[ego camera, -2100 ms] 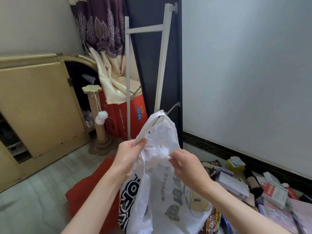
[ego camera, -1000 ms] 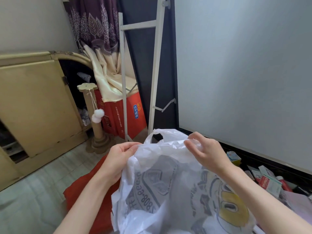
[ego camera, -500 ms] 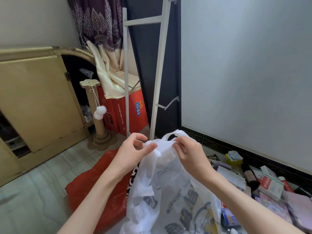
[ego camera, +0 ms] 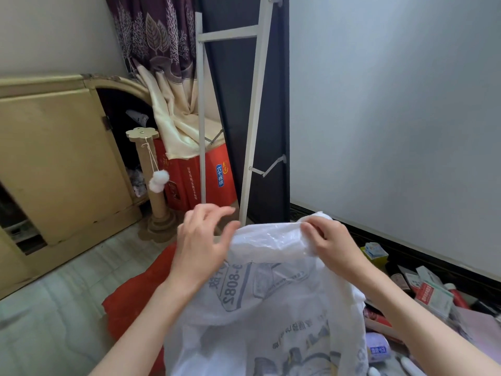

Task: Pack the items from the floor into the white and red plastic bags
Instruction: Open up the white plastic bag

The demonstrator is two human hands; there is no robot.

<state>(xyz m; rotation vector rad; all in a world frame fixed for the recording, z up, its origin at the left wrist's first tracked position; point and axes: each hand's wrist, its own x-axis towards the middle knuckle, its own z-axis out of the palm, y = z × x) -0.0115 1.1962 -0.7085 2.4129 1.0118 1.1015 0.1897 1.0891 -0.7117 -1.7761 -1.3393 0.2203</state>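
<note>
A pale wall (ego camera: 393, 118) fills the upper right of the frame, and a yellow cabinet (ego camera: 54, 158) takes the left. The white plastic bag (ego camera: 265, 308) hangs in the lower centre, held up over the floor (ego camera: 54, 308); its grey printing shows through mirrored, with the digits "808" and a dash readable near its upper left. The red plastic bag (ego camera: 130, 302) lies flat on the floor just left of it, partly hidden behind the left forearm. A white metal rack (ego camera: 252, 126) leans upright in the centre, in front of a red carton (ego camera: 217, 172) with a blue label bearing Chinese characters. The right hand (ego camera: 333, 245) pinches the white bag's top rim. The left hand (ego camera: 200, 245) rests against the rim's left end with fingers spread; whether it grips is unclear. Boxed items (ego camera: 433, 294) crowd the floor at lower right, along the dark skirting; bare floor lies at lower left.
</note>
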